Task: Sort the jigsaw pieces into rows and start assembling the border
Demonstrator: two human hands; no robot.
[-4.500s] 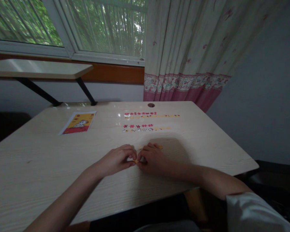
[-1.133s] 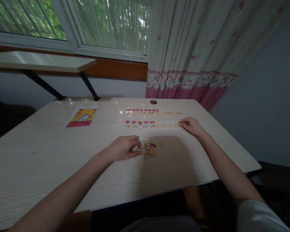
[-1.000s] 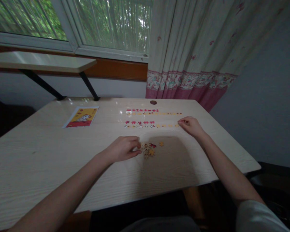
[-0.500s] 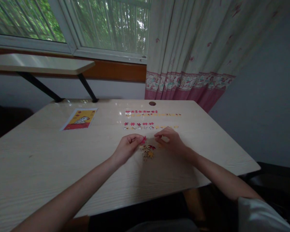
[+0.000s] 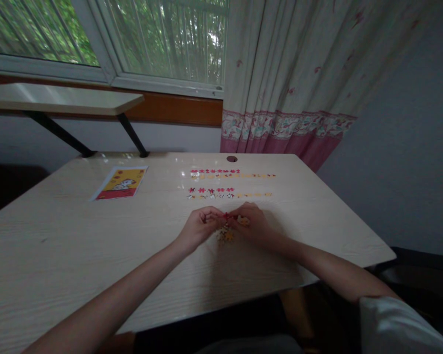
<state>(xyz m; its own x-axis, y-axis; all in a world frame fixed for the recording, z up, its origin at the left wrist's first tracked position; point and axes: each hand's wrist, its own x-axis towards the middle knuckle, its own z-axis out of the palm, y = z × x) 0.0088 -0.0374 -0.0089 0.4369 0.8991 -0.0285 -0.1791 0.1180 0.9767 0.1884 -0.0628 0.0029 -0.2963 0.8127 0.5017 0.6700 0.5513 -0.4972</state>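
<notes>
Pinched in the fingertips of my left hand [image 5: 201, 224] is a red puzzle piece [image 5: 226, 216]. The fingers of my right hand [image 5: 251, 222] close on the same piece from the other side, so both hands meet over it. Just below them lies a small pile of yellow and pale puzzle pieces [image 5: 226, 236], partly hidden by my fingers. A yellow piece [image 5: 244, 221] shows beside my right hand. Beyond the hands, red pieces [image 5: 212, 190] and yellow and white pieces [image 5: 216, 195] lie in rows, with a farther pair of rows [image 5: 216, 172] behind.
A printed picture [image 5: 121, 183] in yellow and red lies on the left of the table [image 5: 96, 255]. At the back left stands a raised shelf [image 5: 62, 97] on black legs. A cable hole [image 5: 232, 159] is near the back edge, before a curtain [image 5: 280, 98].
My right hand has moved left and down to meet my left hand at the red piece. The left hand has shifted slightly to the right with it.
</notes>
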